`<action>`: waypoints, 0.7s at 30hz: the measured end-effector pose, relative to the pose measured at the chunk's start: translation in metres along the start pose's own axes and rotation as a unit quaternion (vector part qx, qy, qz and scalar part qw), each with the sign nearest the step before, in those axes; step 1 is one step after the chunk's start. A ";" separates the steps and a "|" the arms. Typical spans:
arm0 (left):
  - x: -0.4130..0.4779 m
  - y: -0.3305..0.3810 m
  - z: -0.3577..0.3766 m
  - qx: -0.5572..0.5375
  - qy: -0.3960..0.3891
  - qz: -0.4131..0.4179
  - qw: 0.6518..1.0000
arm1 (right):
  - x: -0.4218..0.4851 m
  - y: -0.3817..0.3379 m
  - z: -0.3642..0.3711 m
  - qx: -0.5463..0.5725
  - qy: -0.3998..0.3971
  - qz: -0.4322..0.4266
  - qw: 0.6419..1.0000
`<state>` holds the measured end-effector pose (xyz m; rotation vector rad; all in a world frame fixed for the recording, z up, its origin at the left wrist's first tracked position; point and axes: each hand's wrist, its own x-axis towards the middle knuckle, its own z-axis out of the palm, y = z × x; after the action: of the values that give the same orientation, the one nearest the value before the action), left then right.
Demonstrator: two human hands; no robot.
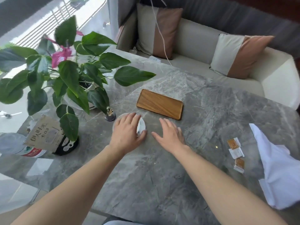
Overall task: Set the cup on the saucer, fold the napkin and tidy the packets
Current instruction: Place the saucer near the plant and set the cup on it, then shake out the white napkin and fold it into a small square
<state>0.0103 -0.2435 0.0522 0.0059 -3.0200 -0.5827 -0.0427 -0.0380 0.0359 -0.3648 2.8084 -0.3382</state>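
— Two hands over the table, then. What's the left one doing?

— It lies palm down over a white piece of crockery, fingers draped across the top. I see a round white rim poking out to its left and a white curved side on its right. Whether that is the cup, the saucer or both, I cannot tell; the hand covers most of it. Nor can I tell if the fingers actually grip it or just rest there.

— And the right hand?

— Flat and spread, holding nothing, low over bare stone just right of the crockery. I cannot tell if it touches the surface.

— Where is the napkin?

— Far right, a white cloth lying crumpled and unfolded, running off the table's edge toward the viewer.

— Packets?

— Three small ones just left of the napkin, scattered in a loose line: an orange one at the top, a white one in the middle, another orange one nearest the viewer. All well apart from both hands.

— Anything else on the table?

— A wooden tray beyond the hands, lying flat. A leafy plant with pink flowers at left, and a small toothpick holder just left of the crockery. A sofa with cushions sits behind.
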 end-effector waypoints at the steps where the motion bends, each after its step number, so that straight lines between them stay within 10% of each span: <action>1: 0.004 0.013 0.003 0.008 -0.017 0.013 1.000 | -0.006 0.011 -0.002 -0.012 0.010 0.007 1.000; 21: 0.005 0.323 0.136 0.077 -0.137 0.118 0.981 | -0.158 0.333 -0.075 -0.041 0.077 0.128 0.988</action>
<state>-0.0005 0.1071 0.0468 -0.4545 -3.2510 -0.3525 0.0098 0.3341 0.0572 0.0088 2.9802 -0.2008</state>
